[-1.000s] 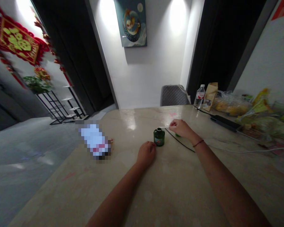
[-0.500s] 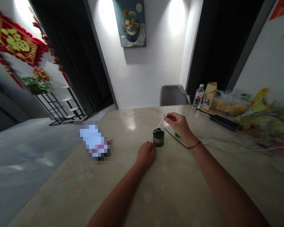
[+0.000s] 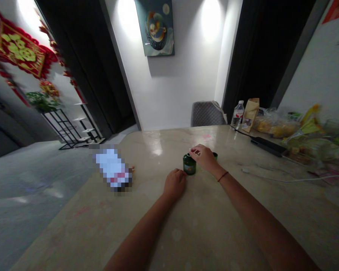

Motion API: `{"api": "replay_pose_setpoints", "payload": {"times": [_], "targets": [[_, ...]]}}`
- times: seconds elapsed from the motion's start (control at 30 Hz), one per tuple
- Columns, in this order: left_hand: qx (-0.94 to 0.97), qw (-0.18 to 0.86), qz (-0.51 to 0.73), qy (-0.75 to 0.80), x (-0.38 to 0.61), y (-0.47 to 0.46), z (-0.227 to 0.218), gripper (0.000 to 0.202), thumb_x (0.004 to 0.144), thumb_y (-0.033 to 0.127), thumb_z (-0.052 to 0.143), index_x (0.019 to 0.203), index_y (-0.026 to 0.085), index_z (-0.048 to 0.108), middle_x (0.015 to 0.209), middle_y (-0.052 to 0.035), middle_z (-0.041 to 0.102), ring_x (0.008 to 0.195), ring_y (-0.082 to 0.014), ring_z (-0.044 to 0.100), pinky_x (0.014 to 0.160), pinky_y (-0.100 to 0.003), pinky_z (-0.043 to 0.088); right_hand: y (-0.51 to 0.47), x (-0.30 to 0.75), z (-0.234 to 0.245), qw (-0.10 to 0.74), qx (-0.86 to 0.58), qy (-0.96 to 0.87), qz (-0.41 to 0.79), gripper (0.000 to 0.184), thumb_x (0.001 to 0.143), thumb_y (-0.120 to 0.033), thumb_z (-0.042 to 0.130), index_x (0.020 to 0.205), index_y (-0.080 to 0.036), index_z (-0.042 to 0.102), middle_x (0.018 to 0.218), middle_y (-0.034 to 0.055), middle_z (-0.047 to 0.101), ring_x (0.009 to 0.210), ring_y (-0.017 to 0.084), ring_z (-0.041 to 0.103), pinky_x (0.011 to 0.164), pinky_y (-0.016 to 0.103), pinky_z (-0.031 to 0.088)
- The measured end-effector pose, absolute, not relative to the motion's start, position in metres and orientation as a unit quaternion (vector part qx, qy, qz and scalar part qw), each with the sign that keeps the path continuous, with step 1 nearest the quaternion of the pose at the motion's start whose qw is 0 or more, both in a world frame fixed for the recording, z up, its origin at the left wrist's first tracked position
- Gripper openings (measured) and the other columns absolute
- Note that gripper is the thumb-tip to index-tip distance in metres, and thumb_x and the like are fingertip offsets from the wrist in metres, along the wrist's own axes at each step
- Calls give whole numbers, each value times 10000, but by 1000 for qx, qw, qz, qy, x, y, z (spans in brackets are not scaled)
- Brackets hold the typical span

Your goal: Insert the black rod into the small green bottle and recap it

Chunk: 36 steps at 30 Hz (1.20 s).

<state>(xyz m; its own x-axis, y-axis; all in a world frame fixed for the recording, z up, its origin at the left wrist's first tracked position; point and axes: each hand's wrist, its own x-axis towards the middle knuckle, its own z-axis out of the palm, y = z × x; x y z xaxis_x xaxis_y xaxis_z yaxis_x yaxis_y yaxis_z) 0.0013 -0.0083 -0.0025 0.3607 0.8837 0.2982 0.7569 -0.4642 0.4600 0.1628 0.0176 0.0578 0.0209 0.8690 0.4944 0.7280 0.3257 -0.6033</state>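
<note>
A small dark green bottle [image 3: 189, 165] with a label and an open mouth stands on the pale marble table [image 3: 155, 150]. My left hand [image 3: 174, 184] rests on the table in a loose fist, its fingers touching the bottle's left side. Just above the bottle's mouth is my right hand [image 3: 203, 158], pinching a thin white stick [image 3: 196, 152] whose lower end is hidden by my fingers. Behind my right hand, partly hidden, a green bottle cap [image 3: 215, 155] sits on the table.
A pixelated object [image 3: 112, 168] lies left of my hands near the table edge. At the right stand a water bottle [image 3: 237, 115], a paper bag [image 3: 250, 114] and plastic food bags [image 3: 275, 126], with a black bar [image 3: 267, 146] and a white cable [image 3: 288, 180] in front. A grey chair [image 3: 207, 114] stands behind the table.
My right hand has moved left and down, from beside the bottle to over its mouth, with the white stick. My left hand and the bottle have not moved.
</note>
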Motion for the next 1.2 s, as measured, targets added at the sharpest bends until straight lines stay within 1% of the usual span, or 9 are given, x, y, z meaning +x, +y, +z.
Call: {"api": "replay_pose_setpoints", "payload": {"times": [0.13, 0.33, 0.57, 0.77, 0.9, 0.97, 1.03, 1.1, 1.2], "targets": [[818, 118, 257, 500, 2, -7, -4, 232, 760, 130, 407, 848, 180, 616, 886, -50, 606, 842, -149, 543, 793, -266, 411, 16, 161, 55, 414, -569, -708, 55, 172, 764, -255, 532, 817, -153, 659, 862, 58, 648, 769, 132, 575, 730, 219, 432], [821, 122, 258, 495, 1, -7, -4, 230, 764, 129, 405, 852, 177, 612, 891, -51, 606, 845, -150, 543, 798, -267, 411, 15, 161, 57, 400, -577, -709, 57, 137, 752, -255, 547, 777, -169, 650, 848, 48, 639, 791, 137, 563, 746, 231, 421], [818, 124, 262, 497, 1, -8, -3, 227, 751, 119, 415, 841, 178, 614, 884, -53, 605, 840, -150, 544, 793, -270, 415, 17, 161, 56, 410, -576, -705, 56, 132, 751, -257, 542, 766, -167, 637, 830, 45, 627, 773, 134, 553, 730, 236, 420], [817, 131, 257, 499, 1, -8, -2, 243, 757, 126, 408, 859, 182, 621, 892, -49, 604, 847, -151, 540, 804, -277, 412, 18, 162, 57, 412, -568, -707, 84, 140, 749, -271, 541, 784, -171, 631, 854, 41, 629, 778, 128, 563, 731, 230, 420], [819, 127, 257, 497, 1, -8, -3, 238, 764, 132, 405, 856, 179, 619, 896, -53, 605, 850, -152, 539, 799, -274, 413, 19, 167, 60, 402, -607, -680, 88, 195, 788, -287, 473, 816, -166, 622, 863, 42, 643, 744, 120, 578, 692, 213, 417], [819, 125, 256, 498, 1, -8, -3, 230, 765, 136, 409, 853, 179, 617, 899, -54, 605, 851, -153, 540, 801, -275, 414, 18, 172, 61, 374, -657, -651, 68, 224, 805, -293, 432, 822, -173, 620, 851, 45, 653, 744, 131, 588, 671, 218, 412], [818, 126, 253, 501, 1, -8, -4, 229, 763, 134, 412, 857, 182, 616, 903, -53, 606, 855, -152, 541, 811, -279, 413, 17, 178, 61, 326, -706, -628, 40, 245, 814, -294, 405, 836, -183, 622, 860, 57, 659, 770, 157, 599, 657, 233, 409], [817, 127, 253, 502, 1, -8, -4, 233, 767, 134, 410, 867, 183, 615, 909, -51, 606, 866, -151, 542, 822, -283, 411, 16, 184, 58, 258, -738, -623, 23, 253, 811, -282, 401, 861, -179, 627, 886, 82, 661, 806, 187, 608, 652, 250, 413], [816, 127, 253, 503, 1, -8, -3, 232, 773, 138, 407, 867, 182, 614, 905, -51, 607, 866, -152, 541, 821, -283, 413, 16, 189, 51, 146, -755, -639, 29, 258, 795, -262, 437, 914, -149, 635, 944, 129, 654, 875, 218, 608, 675, 263, 429]]}}
